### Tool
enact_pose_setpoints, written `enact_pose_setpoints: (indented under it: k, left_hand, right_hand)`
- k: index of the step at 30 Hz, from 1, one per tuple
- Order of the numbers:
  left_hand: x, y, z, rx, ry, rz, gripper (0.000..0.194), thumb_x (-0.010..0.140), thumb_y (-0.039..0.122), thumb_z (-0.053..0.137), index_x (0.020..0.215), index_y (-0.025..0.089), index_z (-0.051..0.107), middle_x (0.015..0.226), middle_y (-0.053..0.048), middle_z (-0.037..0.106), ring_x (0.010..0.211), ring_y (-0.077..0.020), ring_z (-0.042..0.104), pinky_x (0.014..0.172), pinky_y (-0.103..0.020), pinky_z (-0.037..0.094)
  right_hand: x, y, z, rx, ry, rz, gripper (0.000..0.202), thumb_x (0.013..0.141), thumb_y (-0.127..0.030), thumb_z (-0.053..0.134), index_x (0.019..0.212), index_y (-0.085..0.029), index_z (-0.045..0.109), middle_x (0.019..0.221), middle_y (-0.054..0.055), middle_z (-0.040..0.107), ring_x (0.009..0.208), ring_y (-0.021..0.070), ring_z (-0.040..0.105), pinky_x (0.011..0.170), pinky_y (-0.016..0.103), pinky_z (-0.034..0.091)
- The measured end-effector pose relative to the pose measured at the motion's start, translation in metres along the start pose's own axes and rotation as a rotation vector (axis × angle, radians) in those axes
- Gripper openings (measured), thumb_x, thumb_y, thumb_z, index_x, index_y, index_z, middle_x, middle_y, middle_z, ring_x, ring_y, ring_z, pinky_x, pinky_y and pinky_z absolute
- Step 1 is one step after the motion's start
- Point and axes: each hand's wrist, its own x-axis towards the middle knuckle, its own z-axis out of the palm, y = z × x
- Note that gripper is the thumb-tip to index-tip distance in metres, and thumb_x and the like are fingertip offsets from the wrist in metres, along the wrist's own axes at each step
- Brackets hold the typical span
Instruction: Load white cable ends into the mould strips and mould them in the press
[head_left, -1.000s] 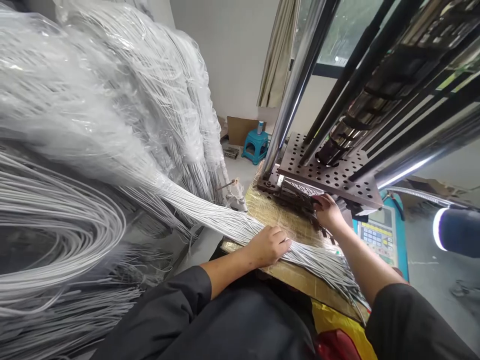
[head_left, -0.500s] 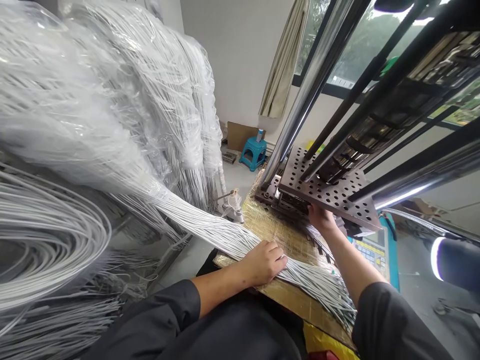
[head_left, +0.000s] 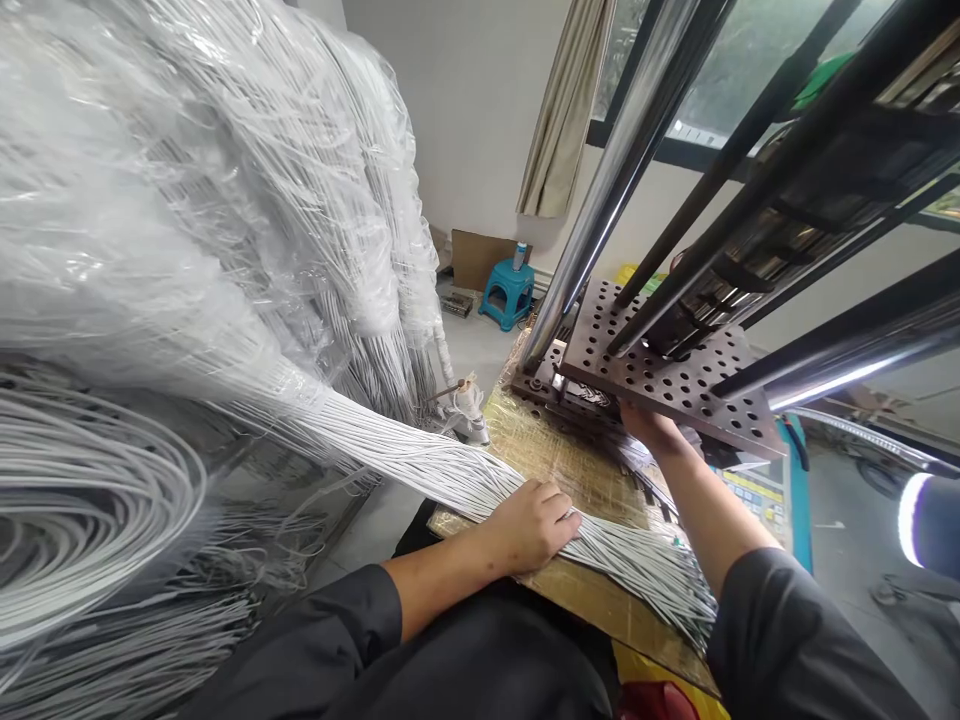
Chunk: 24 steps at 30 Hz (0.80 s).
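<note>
A thick bundle of white cables (head_left: 439, 462) runs from the left across the tape-covered work surface (head_left: 517, 440). On top of it lies my left hand (head_left: 534, 520), its fingers curled over the strands. The loose cable ends (head_left: 675, 590) fan out toward the right, below my right forearm. My right hand (head_left: 646, 422) reaches in under the perforated metal plate (head_left: 667, 375) of a press-like machine. Its fingers are hidden by the plate, so what they touch does not show.
Plastic-wrapped cable bundles (head_left: 300, 170) hang at the left, above coiled cables (head_left: 97, 510). Metal columns (head_left: 622, 190) rise from the machine. A control panel (head_left: 757, 495) sits behind my right forearm. On the floor stands a blue stool (head_left: 507, 290) with a bottle on it.
My right hand has moved slightly further under the plate, and less of it shows. The view has shifted a little. My left hand stays on the cables.
</note>
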Motion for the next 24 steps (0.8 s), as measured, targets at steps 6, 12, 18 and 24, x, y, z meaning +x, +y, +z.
enact_pose_setpoints:
  k: [6, 12, 18, 24]
  left_hand:
    - [0.001, 0.0, 0.001, -0.03, 0.0, -0.004, 0.029, 0.106, 0.036, 0.042, 0.105, 0.017, 0.064, 0.093, -0.008, 0.059, 0.093, -0.0226, 0.054, 0.077, -0.038, 0.043]
    - [0.003, -0.004, -0.009, -0.073, -0.137, -0.013, 0.033, 0.106, 0.037, 0.04, 0.107, 0.017, 0.066, 0.101, -0.01, 0.062, 0.099, -0.0234, 0.053, 0.085, -0.038, 0.044]
    - [0.02, -0.012, -0.027, -0.04, -0.321, 0.087, 0.019, 0.1, 0.018, 0.048, 0.094, 0.016, 0.065, 0.099, -0.012, 0.063, 0.097, -0.0257, 0.055, 0.081, -0.039, 0.044]
    - [0.038, -0.009, -0.049, 0.009, -0.466, 0.163, 0.026, 0.093, 0.007, 0.045, 0.113, 0.014, 0.061, 0.108, -0.013, 0.063, 0.099, -0.0254, 0.059, 0.08, -0.036, 0.047]
  right_hand:
    - [0.002, -0.022, 0.006, -0.031, -0.041, 0.194, 0.06, 0.098, -0.055, 0.044, 0.14, -0.015, 0.059, 0.135, 0.023, 0.064, 0.129, 0.0408, 0.056, 0.106, 0.062, 0.045]
    - [-0.038, -0.05, -0.025, 0.106, -0.188, 0.307, 0.069, 0.092, -0.063, 0.054, 0.146, -0.019, 0.057, 0.148, 0.02, 0.057, 0.14, 0.0428, 0.047, 0.117, 0.064, 0.033]
    - [-0.196, -0.103, -0.036, 0.325, -0.058, 0.061, 0.059, 0.095, -0.054, 0.059, 0.146, -0.025, 0.056, 0.139, 0.012, 0.065, 0.125, 0.032, 0.063, 0.106, 0.048, 0.051]
    - [-0.263, -0.113, -0.01, -0.039, 0.122, 0.106, 0.051, 0.096, -0.046, 0.061, 0.14, -0.02, 0.059, 0.146, 0.016, 0.061, 0.134, 0.0369, 0.055, 0.115, 0.057, 0.033]
